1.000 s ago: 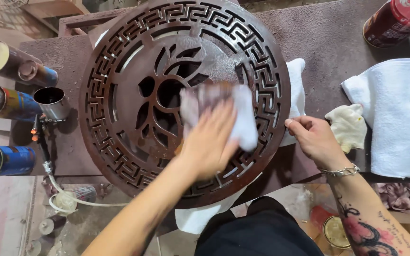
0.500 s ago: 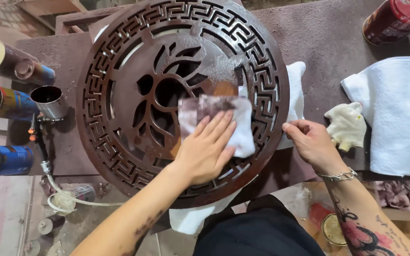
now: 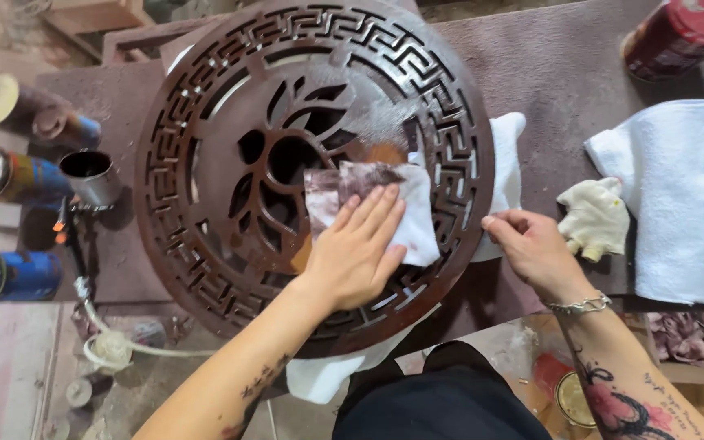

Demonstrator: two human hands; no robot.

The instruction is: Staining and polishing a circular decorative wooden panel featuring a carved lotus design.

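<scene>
1. Flat and spread, the left hand (image 3: 358, 254) fingers (image 3: 372, 213) press a stained white rag (image 3: 380, 208) onto the round brown pierced metal panel (image 3: 205, 204); soft, limp cloth.
2. Right hand (image 3: 535, 248) fingers curl on the panel's right rim: stiff, likely heavy, best gripped there.
3. Right of the panel, a white towel (image 3: 682, 195) lies on the table (image 3: 556, 90).

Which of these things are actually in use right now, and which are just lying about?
In use: left hand pressing stained cloth on round carved panel; right hand at its rim.

Lying about: spray cans, metal cup, white towel, crumpled glove.
</scene>
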